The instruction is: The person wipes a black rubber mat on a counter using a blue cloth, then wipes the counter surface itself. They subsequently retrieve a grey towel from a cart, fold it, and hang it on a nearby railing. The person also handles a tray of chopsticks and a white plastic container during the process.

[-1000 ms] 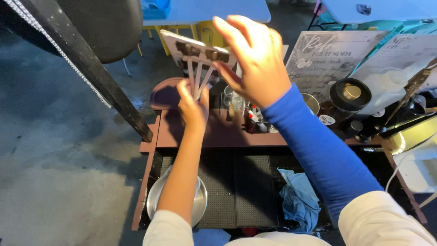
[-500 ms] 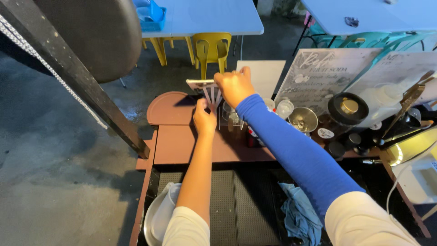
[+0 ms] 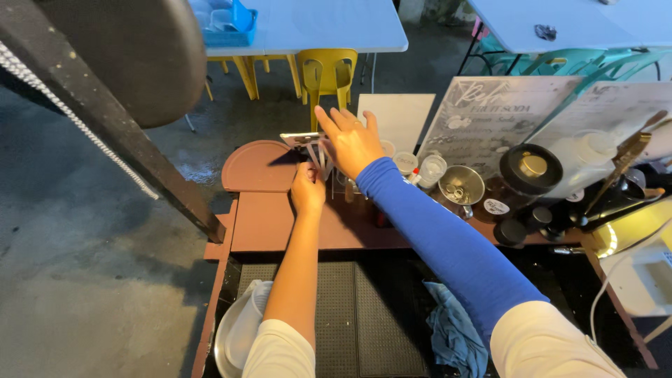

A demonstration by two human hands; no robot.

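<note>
Straws, pale and thin [image 3: 323,159], stand in a small clear holder at the far edge of the brown bench [image 3: 266,224], and I can only partly make them out because both of my hands crowd around them. My left hand [image 3: 308,190] is closed around the lower part of the straws or their holder; which of the two I cannot tell, since the fingers cover the spot. My right hand [image 3: 350,140] lies spread, fingers open, over a flat rectangular card or lid [image 3: 299,138] that sits on top of the straws, touching it rather than gripping it as far as I can see. Just right of the hands stand small clear cups with white lids [image 3: 406,162], a metal cup [image 3: 462,185] and a dark jar with a black lid [image 3: 532,168], all partly hidden behind my blue sleeve [image 3: 434,238]. Farther right, two leaning laminated menu signs [image 3: 490,119], pale with dark print, are cut off by the frame and overlap a white board [image 3: 399,115]. Near me, a blue cloth [image 3: 455,329] and a metal bowl [image 3: 227,336] lie half hidden under my arms.
</note>
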